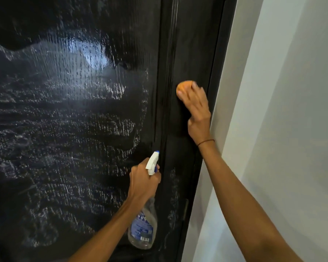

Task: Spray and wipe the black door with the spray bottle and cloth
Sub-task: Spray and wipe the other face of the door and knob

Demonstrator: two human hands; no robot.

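Observation:
The black door (68, 114) fills the left and middle of the view, its big panel streaked with wet, shiny smears. My right hand (196, 108) presses an orange cloth (184, 86) flat against the door's right-hand vertical strip, fingers spread over it, so only the cloth's upper edge shows. Lower down, my left hand (143, 181) grips the neck of a clear spray bottle (143, 226) with a white and blue trigger head, nozzle pointing up toward the door. The bottle hangs below my fist, close to the door's surface.
The dark door frame (219, 76) runs down the right of the door, right beside my right hand. Past it stands a pale grey wall (282, 129). A small metal fitting (186, 208) sits low on the frame's edge.

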